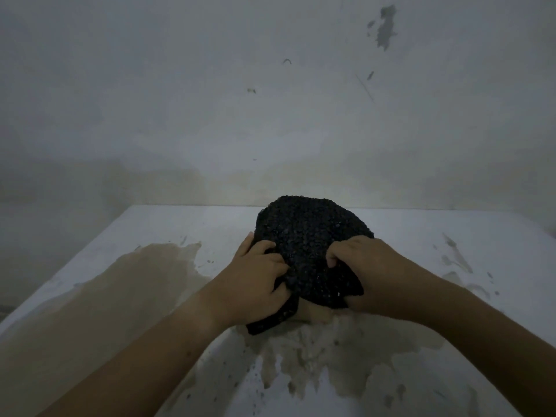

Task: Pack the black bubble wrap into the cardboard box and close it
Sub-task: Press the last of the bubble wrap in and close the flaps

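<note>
A bunched mound of black bubble wrap [307, 236] sits in the middle of the white table. My left hand [255, 281] grips its left side with fingers curled into the wrap. My right hand [361, 272] clutches its right side the same way. Below the wrap, between my hands, a small tan patch of the cardboard box [313, 313] shows; the wrap and my hands hide the remainder of it. A loose end of the wrap hangs down under my left hand.
The white table [451, 236] has worn brown patches at the left and front. A stained grey wall rises right behind the table's far edge.
</note>
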